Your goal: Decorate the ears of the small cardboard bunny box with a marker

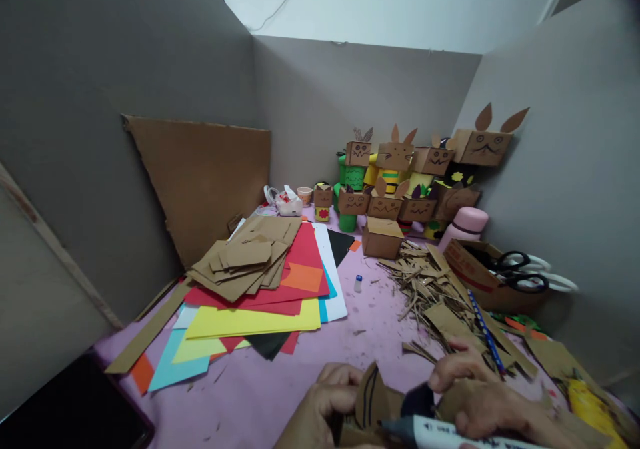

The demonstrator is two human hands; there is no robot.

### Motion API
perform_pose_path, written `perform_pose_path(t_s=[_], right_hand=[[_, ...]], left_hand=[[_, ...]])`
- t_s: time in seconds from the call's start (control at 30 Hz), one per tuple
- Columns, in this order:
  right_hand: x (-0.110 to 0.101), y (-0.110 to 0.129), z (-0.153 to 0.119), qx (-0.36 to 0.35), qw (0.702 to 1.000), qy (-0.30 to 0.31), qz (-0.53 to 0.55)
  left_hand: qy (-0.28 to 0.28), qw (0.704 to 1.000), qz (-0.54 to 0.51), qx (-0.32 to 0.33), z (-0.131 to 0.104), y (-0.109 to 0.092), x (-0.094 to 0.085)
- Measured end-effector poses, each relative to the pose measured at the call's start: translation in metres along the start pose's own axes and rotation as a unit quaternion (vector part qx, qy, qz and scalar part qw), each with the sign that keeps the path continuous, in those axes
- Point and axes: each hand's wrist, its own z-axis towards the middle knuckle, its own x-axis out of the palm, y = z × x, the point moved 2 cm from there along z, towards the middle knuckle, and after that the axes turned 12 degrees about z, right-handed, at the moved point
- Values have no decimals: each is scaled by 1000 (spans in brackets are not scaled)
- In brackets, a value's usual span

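Your left hand (327, 399) is closed around a cardboard piece (371, 399) that stands up like an ear, with dark lines drawn down it. Your right hand (483, 402) grips a marker (460, 433), its grey tip pointing left toward the piece; you cannot tell from here whether the tip touches it. Between your hands sits a dark part (419, 401), just beside your right fingers. The lower edge of the view cuts off some of what you hold.

Ahead and to the left of your hands, a pile of cut cardboard (250, 255) lies on red paper (280, 297), with a yellow sheet (255, 317) nearer you. Farther left, close to you, is a dark slab (70, 409). Straight ahead on the purple surface (320, 349) stands a small vial (359, 283) with a blue cap, and beyond it a plain box (383, 237). Behind that are cardboard figures (395, 155) with drawn faces and ears. Just past your right hand lie cardboard scraps (420, 282) and a blue pencil (486, 332); farther off, scissors (520, 272) rest in an open carton (470, 279), near a pink bottle (467, 223).
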Motion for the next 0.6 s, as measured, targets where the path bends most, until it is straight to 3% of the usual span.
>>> perform_pose_path(t_s=[0.13, 0.3, 0.47, 0.6], right_hand=[[5, -1, 3, -33, 998, -33, -35], [3, 0, -11, 78, 995, -54, -34], [-2, 3, -16, 82, 987, -130, -39], [-4, 3, -11, 66, 995, -76, -8]], left_hand=[[1, 1000, 6, 9, -1, 4, 1], [-20, 999, -14, 43, -1, 10, 0], [0, 998, 13, 57, 1, 11, 1], [-14, 999, -6, 41, -2, 12, 2]])
